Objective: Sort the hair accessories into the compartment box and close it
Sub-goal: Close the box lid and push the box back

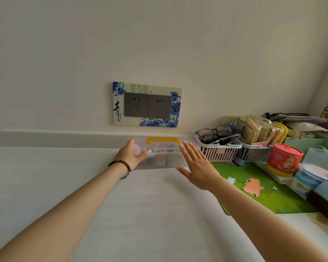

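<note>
A clear plastic compartment box (163, 157) with a yellow handle (163, 140) lies on the white table against the wall, its lid down. Pink and blue hair accessories show dimly through the plastic. My left hand (131, 155), with a bead bracelet on the wrist, rests on the box's left end, fingers laid over its top. My right hand (196, 165) is flat with fingers spread at the box's right end, just in front of it; whether it touches the box is unclear.
Right of the box stand a pink basket (218, 152) with glasses, a blue basket (254, 153) with packets, a red tin (283, 159), jars and boxes. A green cartoon mat (257, 188) lies at the right. A double wall socket (147, 107) is above the box.
</note>
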Action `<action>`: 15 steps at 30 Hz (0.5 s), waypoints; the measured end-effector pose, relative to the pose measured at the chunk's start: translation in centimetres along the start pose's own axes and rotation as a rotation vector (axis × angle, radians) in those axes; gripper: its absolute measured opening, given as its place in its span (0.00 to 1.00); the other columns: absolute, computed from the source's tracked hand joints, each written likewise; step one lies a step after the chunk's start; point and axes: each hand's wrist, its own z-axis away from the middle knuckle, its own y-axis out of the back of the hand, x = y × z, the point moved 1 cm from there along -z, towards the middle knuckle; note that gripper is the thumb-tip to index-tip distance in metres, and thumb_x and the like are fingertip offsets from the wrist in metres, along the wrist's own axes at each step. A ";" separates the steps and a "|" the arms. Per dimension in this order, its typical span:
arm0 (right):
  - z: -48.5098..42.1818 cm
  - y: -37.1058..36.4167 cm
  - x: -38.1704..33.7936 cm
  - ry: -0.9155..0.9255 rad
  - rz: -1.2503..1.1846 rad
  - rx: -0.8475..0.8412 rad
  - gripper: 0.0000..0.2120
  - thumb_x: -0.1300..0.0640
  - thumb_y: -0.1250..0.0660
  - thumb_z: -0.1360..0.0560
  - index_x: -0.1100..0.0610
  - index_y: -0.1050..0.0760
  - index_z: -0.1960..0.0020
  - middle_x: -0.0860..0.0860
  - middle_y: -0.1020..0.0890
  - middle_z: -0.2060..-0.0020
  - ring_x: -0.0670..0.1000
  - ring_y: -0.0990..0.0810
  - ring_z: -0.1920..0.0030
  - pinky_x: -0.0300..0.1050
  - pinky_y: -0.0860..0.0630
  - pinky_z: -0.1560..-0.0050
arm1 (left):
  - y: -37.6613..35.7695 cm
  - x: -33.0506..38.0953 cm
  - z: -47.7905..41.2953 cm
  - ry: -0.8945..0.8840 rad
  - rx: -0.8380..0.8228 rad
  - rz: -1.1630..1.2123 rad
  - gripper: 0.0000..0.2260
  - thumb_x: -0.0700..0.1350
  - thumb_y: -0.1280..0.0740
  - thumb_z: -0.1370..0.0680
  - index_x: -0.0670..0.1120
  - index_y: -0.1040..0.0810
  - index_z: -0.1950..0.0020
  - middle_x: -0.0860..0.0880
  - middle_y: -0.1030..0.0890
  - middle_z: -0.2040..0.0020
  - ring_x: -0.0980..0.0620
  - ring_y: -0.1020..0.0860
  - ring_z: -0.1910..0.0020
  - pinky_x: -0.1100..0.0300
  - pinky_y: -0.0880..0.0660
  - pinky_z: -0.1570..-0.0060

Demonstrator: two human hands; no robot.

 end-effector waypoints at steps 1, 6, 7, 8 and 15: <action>-0.5 -0.1 0.2 -0.003 -0.003 -0.004 0.36 0.35 0.57 0.25 0.52 0.66 0.25 0.49 0.63 0.25 0.50 0.66 0.26 0.48 0.63 0.25 | -0.1 0.0 -0.7 -0.003 -0.009 -0.003 0.41 0.64 0.35 0.30 0.48 0.50 0.26 0.45 0.39 0.27 0.43 0.37 0.31 0.49 0.35 0.37; -1.9 -0.8 1.0 -0.019 -0.025 0.004 0.37 0.35 0.57 0.25 0.53 0.68 0.26 0.50 0.65 0.26 0.50 0.69 0.27 0.44 0.69 0.29 | -0.6 -0.3 -4.1 -0.035 -0.063 0.015 0.42 0.65 0.35 0.32 0.49 0.49 0.26 0.44 0.38 0.27 0.42 0.35 0.32 0.47 0.33 0.37; -2.2 -1.0 1.1 -0.019 -0.027 0.006 0.37 0.35 0.57 0.25 0.52 0.68 0.26 0.49 0.66 0.26 0.50 0.70 0.27 0.44 0.69 0.29 | -0.6 -0.4 -4.6 -0.035 -0.066 0.013 0.41 0.65 0.35 0.32 0.50 0.48 0.26 0.44 0.39 0.27 0.42 0.35 0.32 0.47 0.32 0.38; -2.5 -1.2 1.2 -0.019 -0.030 0.008 0.37 0.35 0.57 0.25 0.52 0.68 0.26 0.49 0.66 0.26 0.49 0.70 0.27 0.44 0.69 0.29 | -0.7 -0.4 -5.0 -0.036 -0.067 0.009 0.41 0.65 0.35 0.32 0.50 0.48 0.26 0.44 0.39 0.27 0.42 0.35 0.32 0.47 0.32 0.38; -3.0 -1.9 1.4 -0.036 -0.059 0.041 0.38 0.35 0.55 0.25 0.52 0.68 0.26 0.48 0.66 0.27 0.49 0.70 0.27 0.44 0.69 0.29 | -1.5 -1.0 -6.0 -0.041 -0.048 0.030 0.41 0.64 0.35 0.32 0.49 0.48 0.26 0.45 0.39 0.27 0.43 0.35 0.32 0.47 0.32 0.38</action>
